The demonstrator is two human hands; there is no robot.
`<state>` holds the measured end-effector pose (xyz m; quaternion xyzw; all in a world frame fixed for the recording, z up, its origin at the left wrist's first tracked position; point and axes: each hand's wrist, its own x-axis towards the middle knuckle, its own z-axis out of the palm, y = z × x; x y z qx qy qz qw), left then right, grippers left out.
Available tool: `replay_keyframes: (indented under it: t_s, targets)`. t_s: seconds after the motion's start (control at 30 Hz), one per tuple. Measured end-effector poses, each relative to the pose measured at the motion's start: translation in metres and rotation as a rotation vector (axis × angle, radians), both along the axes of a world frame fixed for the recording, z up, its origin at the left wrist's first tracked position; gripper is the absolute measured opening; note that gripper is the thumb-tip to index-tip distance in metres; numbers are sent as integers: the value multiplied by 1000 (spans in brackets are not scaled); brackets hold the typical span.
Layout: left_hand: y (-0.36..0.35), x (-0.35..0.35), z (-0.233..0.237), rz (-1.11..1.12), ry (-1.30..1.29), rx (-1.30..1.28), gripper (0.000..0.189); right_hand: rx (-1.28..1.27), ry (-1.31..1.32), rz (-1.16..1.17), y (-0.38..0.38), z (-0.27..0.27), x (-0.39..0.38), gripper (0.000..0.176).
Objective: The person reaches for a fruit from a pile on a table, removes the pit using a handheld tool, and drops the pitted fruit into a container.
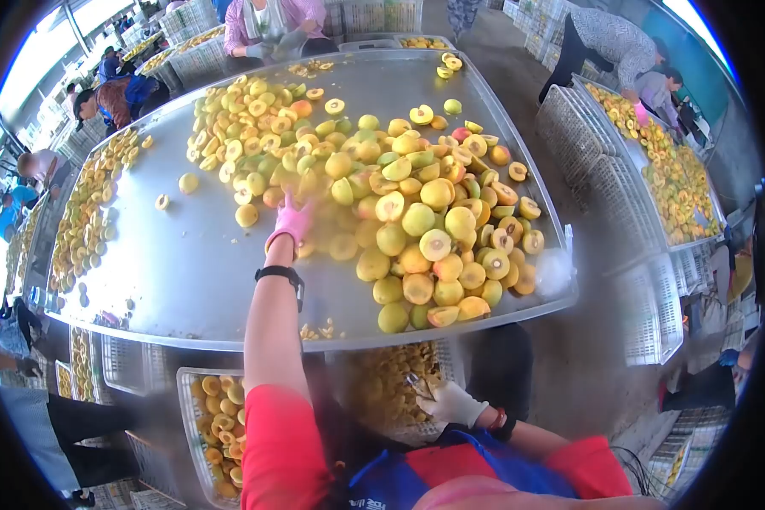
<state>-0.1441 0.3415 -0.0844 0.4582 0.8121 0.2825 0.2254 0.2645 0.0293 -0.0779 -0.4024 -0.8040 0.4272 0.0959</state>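
My left hand [292,219], in a pink glove, reaches out over the steel table [200,285] with its fingers apart at the near edge of the fruit heap. Blur covers part of the fruit at its fingertips. Yellow-green peaches [418,219], many of them halved with the stone cavity showing, are piled to its right and beyond it. Low in front of my body, my right hand [456,403], in a white glove, is closed around a slim metal tool with a looped tip [412,380]. Under that tool sits a crate of small yellow-brown pieces [387,374].
A crate of halved peaches [221,429] stands below the table's front edge. More halves [89,229] line the table's left side. A person in a pink top [274,25] works across from me. Stacked crates [582,136] and another fruit table [667,170] are at the right.
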Motion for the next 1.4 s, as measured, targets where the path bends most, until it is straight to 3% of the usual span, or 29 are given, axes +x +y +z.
replay_keyframes:
  t_s: [0.1, 0.13, 0.27, 0.33, 0.4, 0.47, 0.5, 0.53, 0.57, 0.63, 0.7, 0.73, 0.83, 0.9, 0.93, 1.0, 1.1, 1.13, 1.2, 1.23, 1.33, 1.4]
  targets:
    - [1, 11, 13, 2, -225, -120, 81, 277, -6, 194, 7, -13, 13, 12]
    - [-4, 18, 13, 54, -269, -29, 71, 378, -13, 273, 7, -15, 16, 12]
    - [-20, 3, -24, -90, -98, -16, 54, 375, -50, 275, 5, -15, 13, 12]
    - [-40, 20, -8, -195, 91, -90, 55, 288, 102, 128, 4, 4, 4, 13]
    - [-64, 48, 36, -383, 210, -270, 63, 357, 136, 147, 4, 13, 2, 15]
    - [-85, 73, 48, -452, 222, -256, 74, 580, 46, 313, -2, 12, 4, 19]
    - [-94, 81, 51, -489, 229, -247, 80, 419, 103, 216, -6, 19, 5, 21]
    - [-101, 87, 54, -497, 96, -268, 99, 262, 159, 118, -10, 32, 1, 23]
    - [-110, 95, 55, -529, 135, -199, 89, 106, 213, 22, -12, 48, -2, 24]
    - [-137, 117, 64, -588, 208, -61, 73, 170, 285, 99, -12, 109, -2, 24]
    - [-134, 116, 17, -541, 314, 9, 77, 194, 258, 61, -20, 57, 6, 25]
    - [-130, 112, -8, -507, 388, 30, 84, 92, 203, -48, -25, 49, 6, 26]
    - [-154, 116, 2, -357, 261, -91, 73, 194, 129, 9, -29, 60, 16, 27]
    - [-160, 105, -8, -352, 237, -160, 71, 47, 116, -141, -33, 45, 18, 26]
    - [-166, 105, -8, -292, 112, -92, 74, 66, 160, -132, -35, 49, 19, 23]
    - [-177, 112, -9, -256, 187, 43, 73, 108, 229, -134, -30, 62, 17, 20]
    - [-196, 130, 42, -98, -234, 311, 68, 228, 356, -143, -31, 77, 16, 23]
    - [-208, 140, 65, -70, -220, 418, 63, 142, 342, -173, -32, 84, 16, 23]
    - [-241, 162, 121, -43, -897, 379, 47, 72, 376, -216, -32, 97, 13, 28]
    - [-261, 169, 143, -68, -1101, 341, 42, 87, 427, -227, -30, 104, 9, 30]
    - [-295, 183, 147, -265, -1045, 522, 45, 285, 461, -155, -30, 135, 0, 33]
    - [-318, 200, 156, -183, -1281, 500, 55, 396, 489, -123, -32, 140, -6, 36]
